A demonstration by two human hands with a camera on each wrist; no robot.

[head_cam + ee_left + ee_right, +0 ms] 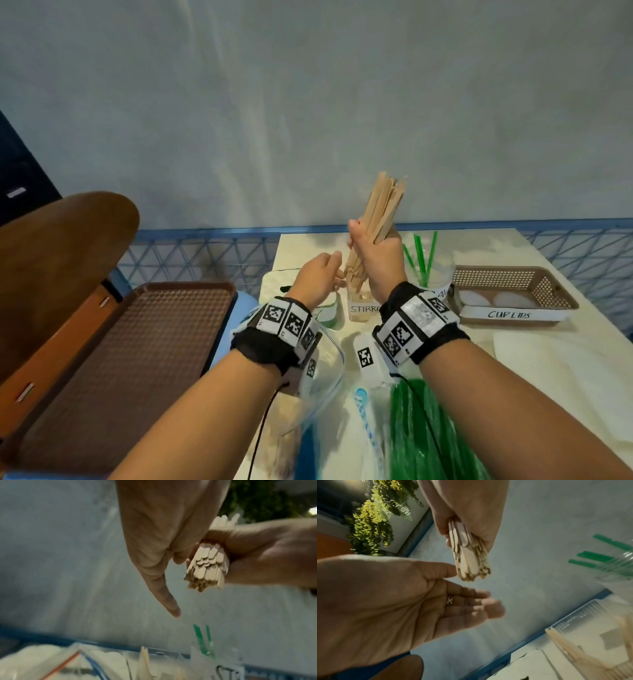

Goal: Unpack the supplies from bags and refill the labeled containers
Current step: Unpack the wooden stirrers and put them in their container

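My right hand (359, 236) grips a thick bundle of wooden stirrers (383, 202), held upright and tilted over the clear container labelled STIRRERS (363, 310). Several stirrers stand in that container. The bundle's lower ends (204, 573) hang a little above it. My left hand (337, 270) is just left of those ends, palm open and fingers relaxed. In the right wrist view its forefinger (447, 569) reaches the tips of the bundle (471, 561). The left hand holds nothing.
A clear cup with green straws (424, 260) stands right of the stirrer container. A brown basket (548, 291) labelled CUP LIDS holds white lids. Near me lie an open zip bag (325, 370), a pack of green straws (421, 428) and white napkins (548, 377). A brown tray (137, 342) lies on the left.
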